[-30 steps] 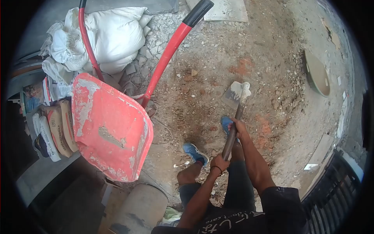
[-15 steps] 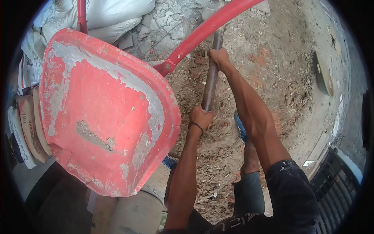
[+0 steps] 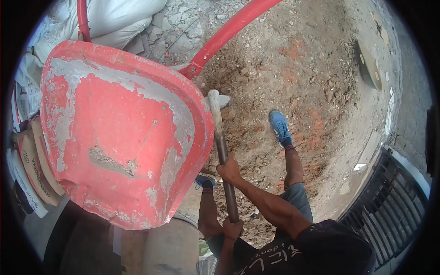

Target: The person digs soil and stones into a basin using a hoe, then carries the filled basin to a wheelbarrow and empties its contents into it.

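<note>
My right hand point(image 3: 228, 170) is wrapped round the middle of a long brown pole point(image 3: 222, 142) with a pale, worn far end. Lower down, near my body, my left hand point(image 3: 233, 228) grips the same pole close to its near end. The pole runs up beside the right edge of a red wheelbarrow tray point(image 3: 123, 133), whose paint is chipped and smeared with grey. Its pale end lies over the dirt point(image 3: 261, 87) next to a grey stone. Whether a tool head is fixed to the pole, I cannot tell.
White sacks point(image 3: 114, 20) and broken rubble point(image 3: 181, 30) are at the top left. Stacked paper bags point(image 3: 32, 158) stand at the left. A shallow pan point(image 3: 368, 68) leans at the upper right, and a dark slatted grille point(image 3: 385, 206) is at the lower right.
Both hands have come down towards my body with the pole, whose pale end now shows beside the tray. The blue shoe on the right is now in full view.
</note>
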### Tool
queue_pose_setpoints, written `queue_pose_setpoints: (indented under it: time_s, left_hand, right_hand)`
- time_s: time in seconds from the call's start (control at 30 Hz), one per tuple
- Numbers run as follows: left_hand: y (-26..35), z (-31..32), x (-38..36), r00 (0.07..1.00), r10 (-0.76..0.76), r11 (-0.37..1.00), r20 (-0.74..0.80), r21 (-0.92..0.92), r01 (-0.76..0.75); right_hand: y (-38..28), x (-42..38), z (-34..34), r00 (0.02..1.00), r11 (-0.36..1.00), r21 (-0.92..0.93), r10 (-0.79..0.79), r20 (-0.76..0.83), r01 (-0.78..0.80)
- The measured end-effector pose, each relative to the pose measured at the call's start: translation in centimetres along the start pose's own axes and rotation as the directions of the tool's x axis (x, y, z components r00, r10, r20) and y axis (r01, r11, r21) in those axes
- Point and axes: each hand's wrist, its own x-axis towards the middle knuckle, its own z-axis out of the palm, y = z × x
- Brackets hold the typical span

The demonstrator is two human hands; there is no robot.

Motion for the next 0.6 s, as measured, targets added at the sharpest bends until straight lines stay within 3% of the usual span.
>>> queue_pose_setpoints:
  time_s: [0.1, 0.17, 0.23, 0.27, 0.33, 0.37, 0.4, 0.43, 0.5, 0.57, 0.6]
  left_hand:
    - [0.4, 1.4, -5.3, 0.998, -0.018, 0.983, -0.055, 0.181, 0.027]
    - [-0.2, 1.9, -5.2, 0.997, -0.031, 0.957, -0.064, 0.285, 0.048]
    - [-0.2, 1.5, -1.1, 0.977, 0.213, 0.910, -0.017, 0.368, -0.192]
    - [2.7, 1.8, 1.0, 0.953, 0.302, 0.871, -0.004, 0.408, -0.274]
    - [13.9, 3.0, 4.1, 0.903, 0.430, 0.796, 0.017, 0.463, -0.389]
    - [16.3, 4.2, 7.7, 0.787, 0.617, 0.726, -0.002, 0.389, -0.568]
    - [20.1, 5.1, 10.3, 0.812, 0.583, 0.729, 0.025, 0.424, -0.537]
    - [23.5, 6.1, 12.5, 0.798, 0.602, 0.741, 0.034, 0.349, -0.574]
    - [27.6, 7.6, 16.0, 0.810, 0.584, 0.792, 0.047, 0.186, -0.582]
    - [26.8, 7.7, 16.1, 0.842, 0.536, 0.832, 0.060, 0.134, -0.539]
    - [24.8, 7.3, 15.4, 0.896, 0.438, 0.887, 0.077, 0.126, -0.445]
  right_hand:
    - [5.4, -3.4, -0.6, 0.999, 0.998, 0.047, 0.048, 0.014, -0.049]
    - [5.7, -4.4, -3.0, 0.990, 0.958, 0.251, 0.132, 0.050, -0.140]
    - [3.5, -1.6, -5.9, 0.992, 0.970, 0.241, 0.012, -0.128, 0.019]
    - [1.8, 0.9, -7.7, 0.967, 0.954, 0.260, -0.083, -0.241, 0.147]
    - [-3.2, 7.0, -12.1, 0.963, 0.897, 0.397, -0.098, -0.252, 0.195]
    - [-6.1, 10.2, -14.6, 0.938, 0.899, 0.350, -0.151, -0.313, 0.262]
    - [-9.0, 13.5, -16.9, 0.916, 0.930, 0.256, -0.160, -0.368, 0.265]
    - [-11.1, 17.5, -18.9, 0.891, 0.920, 0.210, -0.230, -0.392, 0.331]
    - [-15.5, 20.2, -22.0, 0.897, 0.944, 0.123, -0.242, -0.370, 0.306]
    - [-14.2, 21.9, -20.6, 0.899, 0.953, 0.075, -0.248, -0.362, 0.293]
    - [-11.9, 21.9, -18.3, 0.912, 0.967, 0.035, -0.226, -0.342, 0.252]
